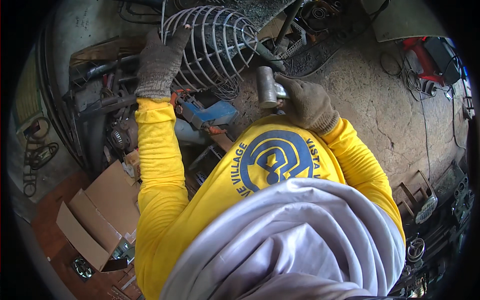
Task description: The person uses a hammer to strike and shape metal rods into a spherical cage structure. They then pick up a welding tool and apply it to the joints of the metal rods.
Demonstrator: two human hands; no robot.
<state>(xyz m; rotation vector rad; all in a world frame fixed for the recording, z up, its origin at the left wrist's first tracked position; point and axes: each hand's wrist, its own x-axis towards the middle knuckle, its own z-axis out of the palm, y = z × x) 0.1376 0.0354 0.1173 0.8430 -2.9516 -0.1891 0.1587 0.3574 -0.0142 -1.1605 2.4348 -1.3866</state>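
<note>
A rounded cage of bent metal rods (212, 42) is at the top of the head view, its bars curving toward a narrow end at the right. My left hand (161, 65), in a grey-brown knitted glove, is closed on the cage's left rim. To the right, my right hand (309, 103), gloved the same way, grips a hammer (267, 87) with a thick cylindrical steel head. The hammer head is in front of my chest, apart from the cage. Most of the hammer's handle is hidden by the glove.
Below the cage lies a blue tool (215, 113) among metal scraps. An open cardboard box (95, 215) stands at the lower left. A red-and-black machine with cables (425, 60) sits on the concrete floor (370, 100) at the far right. Metal parts (425, 210) line the right edge.
</note>
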